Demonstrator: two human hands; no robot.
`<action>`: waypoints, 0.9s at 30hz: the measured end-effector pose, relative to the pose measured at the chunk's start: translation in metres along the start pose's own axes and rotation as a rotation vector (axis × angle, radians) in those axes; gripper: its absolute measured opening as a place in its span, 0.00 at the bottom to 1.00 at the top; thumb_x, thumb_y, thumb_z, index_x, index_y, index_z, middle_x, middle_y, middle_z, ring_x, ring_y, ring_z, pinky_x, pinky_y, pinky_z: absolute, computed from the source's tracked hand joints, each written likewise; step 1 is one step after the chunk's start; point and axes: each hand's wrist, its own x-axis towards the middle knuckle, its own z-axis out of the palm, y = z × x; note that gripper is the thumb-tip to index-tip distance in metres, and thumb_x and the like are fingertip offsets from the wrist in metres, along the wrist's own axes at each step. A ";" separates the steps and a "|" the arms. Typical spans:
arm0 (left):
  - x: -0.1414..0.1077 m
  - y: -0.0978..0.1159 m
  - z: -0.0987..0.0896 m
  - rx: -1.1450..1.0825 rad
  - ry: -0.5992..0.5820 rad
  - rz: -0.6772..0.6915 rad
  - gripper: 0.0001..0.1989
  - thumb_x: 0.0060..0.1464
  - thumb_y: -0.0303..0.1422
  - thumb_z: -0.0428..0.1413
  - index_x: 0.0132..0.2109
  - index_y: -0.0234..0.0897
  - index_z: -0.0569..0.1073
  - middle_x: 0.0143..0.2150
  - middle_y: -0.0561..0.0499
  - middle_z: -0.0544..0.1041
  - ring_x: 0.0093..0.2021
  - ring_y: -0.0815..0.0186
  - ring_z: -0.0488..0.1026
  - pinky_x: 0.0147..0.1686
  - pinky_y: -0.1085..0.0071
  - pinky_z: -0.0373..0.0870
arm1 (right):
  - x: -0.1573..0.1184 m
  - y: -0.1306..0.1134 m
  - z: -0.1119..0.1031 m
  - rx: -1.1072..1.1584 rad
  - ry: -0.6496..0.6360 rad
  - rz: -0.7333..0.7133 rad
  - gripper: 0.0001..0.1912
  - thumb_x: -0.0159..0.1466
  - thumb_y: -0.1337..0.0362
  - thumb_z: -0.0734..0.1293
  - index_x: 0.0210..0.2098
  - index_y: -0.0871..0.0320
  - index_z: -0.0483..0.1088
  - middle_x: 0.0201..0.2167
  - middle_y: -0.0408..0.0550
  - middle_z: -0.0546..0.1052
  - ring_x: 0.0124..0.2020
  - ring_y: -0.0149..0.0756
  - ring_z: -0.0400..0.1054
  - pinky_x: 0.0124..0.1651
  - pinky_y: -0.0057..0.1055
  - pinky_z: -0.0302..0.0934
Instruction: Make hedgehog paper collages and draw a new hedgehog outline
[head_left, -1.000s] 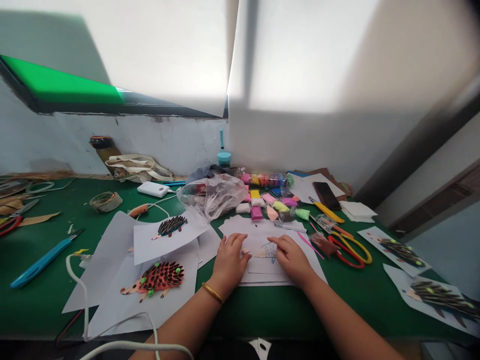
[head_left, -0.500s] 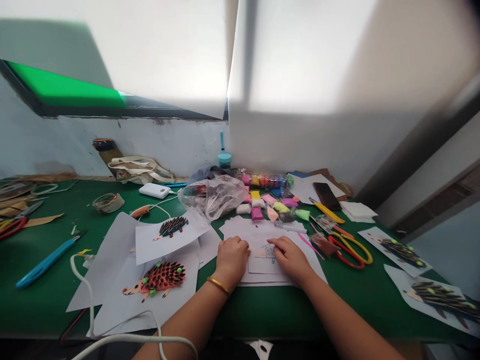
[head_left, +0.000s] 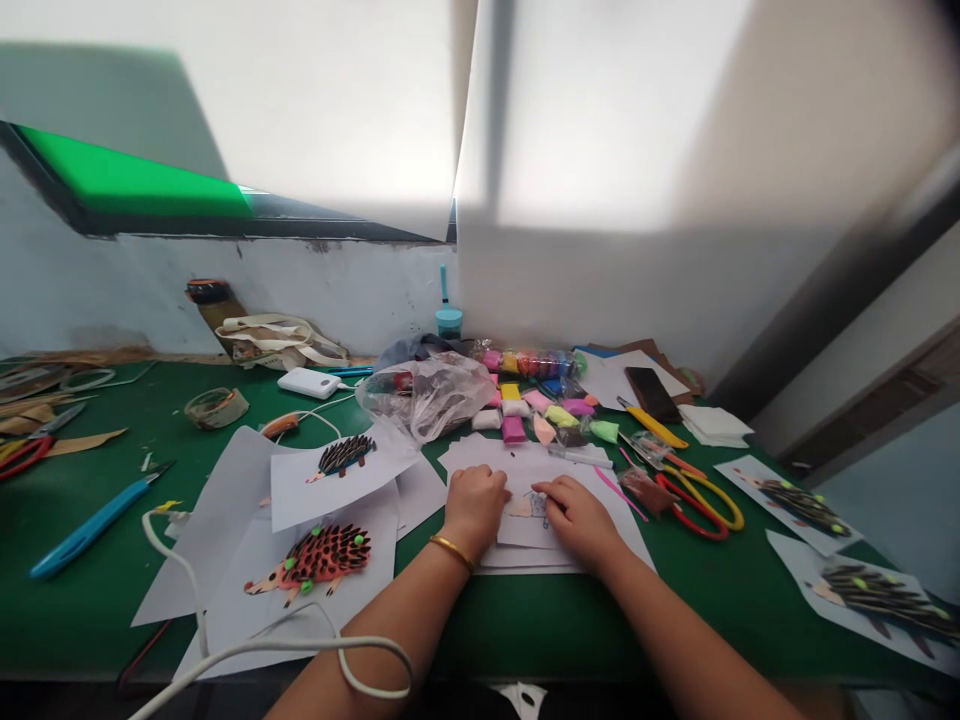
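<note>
A small sheet of white paper [head_left: 517, 530] lies on a stack of larger sheets before me. On it is a hedgehog figure [head_left: 525, 503] with a pale pink snout and a bluish-grey patterned body, partly hidden by my hands. My left hand [head_left: 477, 508], wearing a gold bangle, rests at the figure's snout side with its fingers curled in. Whether anything is between those fingers is hidden. My right hand [head_left: 579, 520] lies over the figure's rear, its index finger stretched onto the upper edge and the other fingers bent. Nothing shows in its grasp.
Coloured clay packets [head_left: 514, 429] and a plastic bag [head_left: 427, 395] lie behind the paper. Red-and-yellow scissors [head_left: 705, 505] and a yellow cutter [head_left: 655, 424] are at right. Finished hedgehog pictures [head_left: 326, 565] lie left. A white cable [head_left: 262, 650] crosses near my left forearm.
My left hand has shifted right and slightly away from me, closer to the figure's snout and my right hand. The white cable has moved with that forearm. My right hand stays nearly still.
</note>
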 end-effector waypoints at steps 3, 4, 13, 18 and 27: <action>-0.001 -0.004 0.000 -0.051 0.009 -0.018 0.07 0.57 0.35 0.57 0.38 0.39 0.77 0.37 0.47 0.76 0.41 0.60 0.71 0.42 0.64 0.60 | -0.001 0.000 0.000 -0.010 -0.006 0.001 0.19 0.62 0.68 0.58 0.49 0.55 0.74 0.40 0.49 0.73 0.45 0.38 0.68 0.49 0.33 0.61; -0.002 -0.006 -0.002 -0.075 0.000 -0.010 0.07 0.58 0.35 0.56 0.38 0.40 0.78 0.37 0.47 0.76 0.41 0.60 0.72 0.42 0.65 0.60 | -0.001 0.000 0.000 -0.011 -0.007 0.001 0.19 0.62 0.68 0.58 0.48 0.55 0.74 0.40 0.49 0.73 0.45 0.38 0.68 0.49 0.33 0.61; -0.004 -0.012 -0.006 -0.196 -0.035 0.009 0.05 0.54 0.36 0.59 0.38 0.42 0.77 0.40 0.51 0.76 0.43 0.63 0.71 0.44 0.66 0.60 | 0.000 0.000 0.000 -0.018 -0.007 -0.001 0.19 0.62 0.68 0.58 0.49 0.54 0.74 0.41 0.49 0.74 0.45 0.38 0.68 0.49 0.33 0.61; 0.004 -0.008 -0.003 -0.129 -0.002 -0.012 0.05 0.58 0.35 0.56 0.37 0.39 0.74 0.40 0.49 0.75 0.44 0.61 0.71 0.43 0.65 0.61 | 0.000 -0.002 0.001 -0.018 -0.011 0.013 0.19 0.63 0.68 0.58 0.49 0.54 0.74 0.41 0.49 0.74 0.45 0.39 0.68 0.49 0.34 0.61; 0.004 -0.019 0.002 -0.415 0.127 -0.034 0.07 0.57 0.29 0.56 0.43 0.39 0.75 0.38 0.51 0.77 0.41 0.66 0.71 0.43 0.70 0.64 | 0.025 -0.001 -0.017 -0.086 -0.149 0.113 0.16 0.63 0.63 0.60 0.47 0.54 0.75 0.47 0.49 0.77 0.48 0.41 0.70 0.50 0.34 0.60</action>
